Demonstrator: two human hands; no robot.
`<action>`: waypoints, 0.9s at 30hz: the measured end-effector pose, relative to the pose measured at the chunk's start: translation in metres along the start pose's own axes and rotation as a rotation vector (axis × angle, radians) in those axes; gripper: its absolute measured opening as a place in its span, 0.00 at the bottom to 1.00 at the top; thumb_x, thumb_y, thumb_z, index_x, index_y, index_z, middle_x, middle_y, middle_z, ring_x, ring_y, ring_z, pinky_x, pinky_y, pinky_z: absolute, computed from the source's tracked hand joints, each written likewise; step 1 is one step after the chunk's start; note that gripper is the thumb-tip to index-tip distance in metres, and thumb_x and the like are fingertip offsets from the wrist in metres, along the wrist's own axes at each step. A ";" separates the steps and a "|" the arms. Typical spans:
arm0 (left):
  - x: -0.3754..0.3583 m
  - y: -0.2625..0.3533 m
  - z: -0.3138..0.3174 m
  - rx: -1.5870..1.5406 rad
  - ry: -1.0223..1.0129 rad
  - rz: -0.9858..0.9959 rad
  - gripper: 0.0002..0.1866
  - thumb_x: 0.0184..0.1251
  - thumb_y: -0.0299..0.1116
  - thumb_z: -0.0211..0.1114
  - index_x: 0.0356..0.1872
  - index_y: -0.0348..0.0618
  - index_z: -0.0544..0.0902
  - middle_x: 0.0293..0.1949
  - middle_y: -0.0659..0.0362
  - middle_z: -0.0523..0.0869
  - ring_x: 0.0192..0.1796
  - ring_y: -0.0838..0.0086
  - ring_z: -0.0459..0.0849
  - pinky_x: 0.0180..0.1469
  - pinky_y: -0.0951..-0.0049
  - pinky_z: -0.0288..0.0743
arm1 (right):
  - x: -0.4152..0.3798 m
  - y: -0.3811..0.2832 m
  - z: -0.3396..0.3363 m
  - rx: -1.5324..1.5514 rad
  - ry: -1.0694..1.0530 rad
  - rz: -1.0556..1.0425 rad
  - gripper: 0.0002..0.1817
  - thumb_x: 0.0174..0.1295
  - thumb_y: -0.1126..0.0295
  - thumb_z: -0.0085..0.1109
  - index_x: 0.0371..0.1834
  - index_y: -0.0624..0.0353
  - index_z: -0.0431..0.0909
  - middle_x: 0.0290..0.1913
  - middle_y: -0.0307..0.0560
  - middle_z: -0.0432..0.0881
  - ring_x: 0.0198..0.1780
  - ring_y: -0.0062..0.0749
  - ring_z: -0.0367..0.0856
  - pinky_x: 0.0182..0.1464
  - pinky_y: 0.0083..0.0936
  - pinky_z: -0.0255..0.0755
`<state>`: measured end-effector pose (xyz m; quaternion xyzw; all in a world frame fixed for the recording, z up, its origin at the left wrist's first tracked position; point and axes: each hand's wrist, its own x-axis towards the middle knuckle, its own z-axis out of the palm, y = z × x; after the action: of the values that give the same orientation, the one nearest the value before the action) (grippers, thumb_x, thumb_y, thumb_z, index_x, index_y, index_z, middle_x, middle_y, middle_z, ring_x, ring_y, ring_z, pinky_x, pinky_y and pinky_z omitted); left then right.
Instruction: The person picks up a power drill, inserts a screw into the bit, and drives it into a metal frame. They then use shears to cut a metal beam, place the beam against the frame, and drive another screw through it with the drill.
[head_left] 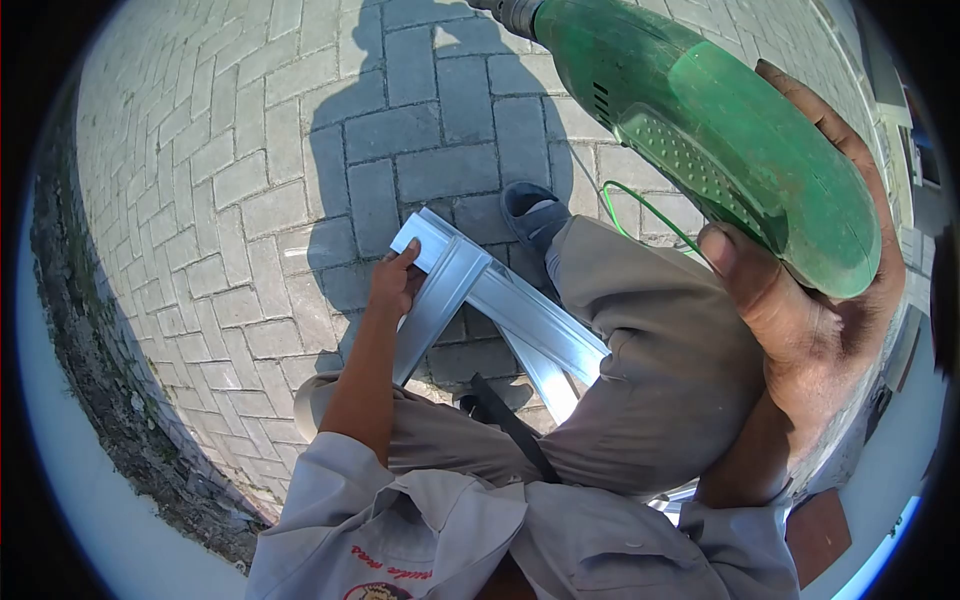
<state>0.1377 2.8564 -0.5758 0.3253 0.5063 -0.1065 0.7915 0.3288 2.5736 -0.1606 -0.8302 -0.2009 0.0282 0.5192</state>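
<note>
My right hand [815, 320] is wrapped around a green power drill [720, 130], raised close to the camera. The drill's chuck [515, 14] points to the upper left and is partly cut off by the frame's top edge. My left hand [396, 284] grips the corner of a frame of silvery metal channels [540, 320], its thumb lying on top and the other fingers mostly hidden underneath. One channel [440, 300] crosses over another at this corner. The frame lies between my legs, and its right end meets my trouser leg. The drill is apart from the metal.
Grey paving blocks [240, 180] cover the ground, with my shadow across them. A green cord [640, 200] loops below the drill. My foot in a dark slipper [533, 215] stands beyond the frame. A black strap [512, 428] hangs across my lap. A rough dirt edge [120, 440] runs along the left.
</note>
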 end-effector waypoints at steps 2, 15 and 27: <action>0.001 0.000 0.000 -0.004 -0.031 0.019 0.24 0.72 0.37 0.77 0.63 0.37 0.79 0.54 0.52 0.88 0.57 0.60 0.88 0.65 0.54 0.83 | -0.001 -0.001 -0.002 -0.031 -0.005 0.008 0.46 0.50 0.71 0.86 0.74 0.73 0.73 0.69 0.60 0.82 0.68 0.45 0.84 0.71 0.38 0.77; -0.004 0.001 0.008 0.031 -0.026 0.038 0.25 0.75 0.41 0.75 0.64 0.41 0.78 0.55 0.56 0.88 0.57 0.62 0.88 0.63 0.53 0.83 | -0.003 -0.004 -0.002 -0.021 -0.018 -0.033 0.43 0.49 0.77 0.81 0.72 0.73 0.75 0.67 0.58 0.83 0.65 0.41 0.86 0.68 0.34 0.78; -0.009 0.001 0.012 0.049 -0.029 0.071 0.24 0.73 0.43 0.77 0.61 0.40 0.80 0.52 0.57 0.88 0.53 0.63 0.89 0.59 0.56 0.84 | -0.001 -0.002 0.001 -0.028 -0.026 -0.047 0.41 0.49 0.79 0.78 0.71 0.72 0.77 0.66 0.57 0.84 0.64 0.40 0.86 0.69 0.34 0.77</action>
<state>0.1429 2.8481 -0.5641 0.3607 0.4802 -0.0952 0.7939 0.3272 2.5750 -0.1595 -0.8320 -0.2277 0.0241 0.5054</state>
